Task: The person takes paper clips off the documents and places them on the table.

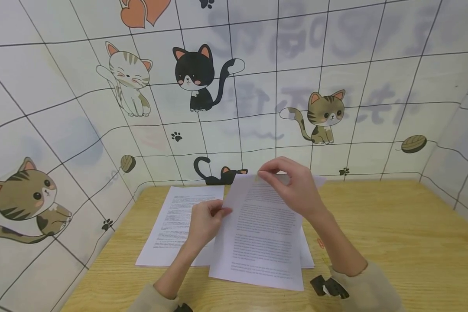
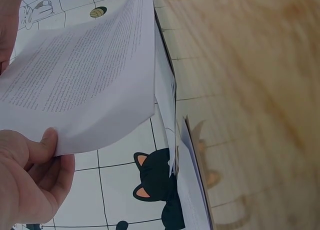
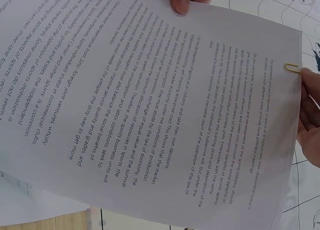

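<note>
A printed sheet of paper (image 1: 263, 242) is held up off the table, tilted, with its lower edge toward me. My left hand (image 1: 206, 222) pinches its left edge between thumb and fingers; in the left wrist view the paper (image 2: 75, 65) bends upward from that hand (image 2: 30, 175). At the top edge, my right hand (image 1: 294, 188) pinches a yellow paper clip (image 3: 292, 68). The clip's looped end lies over the printed face in the right wrist view, while its other end is hidden by the fingers.
More printed paper (image 1: 171, 229) lies on the wooden table (image 1: 394, 242) at the left. Another white sheet (image 1: 307, 255) shows beneath the raised one. Small red clips (image 1: 320, 243) lie near my right forearm. A wall (image 1: 257, 99) with cat drawings stands behind the table.
</note>
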Demonstrator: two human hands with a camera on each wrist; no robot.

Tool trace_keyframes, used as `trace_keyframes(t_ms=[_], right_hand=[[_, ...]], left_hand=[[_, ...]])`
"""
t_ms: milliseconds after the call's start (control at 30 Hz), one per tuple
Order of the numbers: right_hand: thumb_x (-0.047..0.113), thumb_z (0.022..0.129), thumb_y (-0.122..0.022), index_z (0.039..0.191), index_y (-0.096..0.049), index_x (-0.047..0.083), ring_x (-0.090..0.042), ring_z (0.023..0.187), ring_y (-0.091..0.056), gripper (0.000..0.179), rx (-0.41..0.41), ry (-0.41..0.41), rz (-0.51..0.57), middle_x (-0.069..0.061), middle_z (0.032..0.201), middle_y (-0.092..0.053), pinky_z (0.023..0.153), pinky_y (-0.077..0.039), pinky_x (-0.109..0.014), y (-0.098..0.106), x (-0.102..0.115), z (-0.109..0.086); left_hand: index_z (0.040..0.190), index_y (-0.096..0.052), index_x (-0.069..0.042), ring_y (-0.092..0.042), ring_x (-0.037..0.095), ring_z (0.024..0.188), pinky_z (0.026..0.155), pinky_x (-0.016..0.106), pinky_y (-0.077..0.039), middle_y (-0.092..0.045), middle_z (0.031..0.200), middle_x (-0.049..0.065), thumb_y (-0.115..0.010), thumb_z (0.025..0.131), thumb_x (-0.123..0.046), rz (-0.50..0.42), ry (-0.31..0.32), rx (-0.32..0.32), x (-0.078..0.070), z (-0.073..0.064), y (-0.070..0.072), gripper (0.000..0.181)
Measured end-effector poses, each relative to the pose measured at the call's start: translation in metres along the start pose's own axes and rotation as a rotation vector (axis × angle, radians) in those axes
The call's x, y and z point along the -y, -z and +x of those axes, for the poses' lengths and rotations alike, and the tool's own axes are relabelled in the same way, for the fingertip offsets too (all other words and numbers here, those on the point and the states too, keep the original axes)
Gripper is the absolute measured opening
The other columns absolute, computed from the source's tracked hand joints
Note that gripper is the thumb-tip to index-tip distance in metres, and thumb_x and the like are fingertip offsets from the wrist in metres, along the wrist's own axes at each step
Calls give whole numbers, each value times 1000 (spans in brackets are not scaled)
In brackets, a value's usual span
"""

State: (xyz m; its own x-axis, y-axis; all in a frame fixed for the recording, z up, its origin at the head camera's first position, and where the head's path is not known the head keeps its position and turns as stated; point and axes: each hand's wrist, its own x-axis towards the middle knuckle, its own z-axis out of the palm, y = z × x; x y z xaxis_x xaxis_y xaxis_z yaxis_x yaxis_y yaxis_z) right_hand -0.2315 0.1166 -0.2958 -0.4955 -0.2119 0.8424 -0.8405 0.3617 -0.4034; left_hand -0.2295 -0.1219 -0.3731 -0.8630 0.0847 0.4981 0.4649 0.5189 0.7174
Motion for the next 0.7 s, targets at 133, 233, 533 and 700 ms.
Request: trace_keyframes(t_ms=[133, 233, 533, 700], right_hand=[[1, 88, -76, 94, -73, 9, -10, 82, -62, 10, -6, 2, 1, 6, 92, -70, 75, -48, -19, -1, 2, 0], [0, 88, -76, 94, -73, 8, -10, 81, -61, 10, -14, -5, 5, 5, 91, -70, 73, -48, -19, -1, 3, 1], [-3, 88, -75, 94, -71, 5, -11, 80, -60, 11, -38, 5, 17, 2, 90, -69, 72, -46, -19, -3, 2, 0], [-4, 88, -75, 96, -70, 4, -11, 79, -60, 12, -50, 7, 23, 1, 90, -69, 73, -46, -19, -4, 3, 0]], left_hand=[[89, -79, 0, -63, 11, 59, 53, 23, -49, -73, 75, 6, -79, 82, 2, -8, -2, 2, 1, 0, 0, 7], [89, -79, 0, -64, 11, 60, 53, 23, -50, -73, 75, 6, -79, 82, 2, -19, -3, 5, 1, 0, 0, 8], [89, -79, 0, -65, 11, 60, 53, 23, -51, -73, 75, 7, -80, 81, 3, -35, 10, 13, 1, -1, -2, 9], [90, -79, 1, -65, 12, 61, 53, 23, -52, -73, 76, 7, -79, 82, 3, -51, 19, 24, 1, -1, -2, 9]])
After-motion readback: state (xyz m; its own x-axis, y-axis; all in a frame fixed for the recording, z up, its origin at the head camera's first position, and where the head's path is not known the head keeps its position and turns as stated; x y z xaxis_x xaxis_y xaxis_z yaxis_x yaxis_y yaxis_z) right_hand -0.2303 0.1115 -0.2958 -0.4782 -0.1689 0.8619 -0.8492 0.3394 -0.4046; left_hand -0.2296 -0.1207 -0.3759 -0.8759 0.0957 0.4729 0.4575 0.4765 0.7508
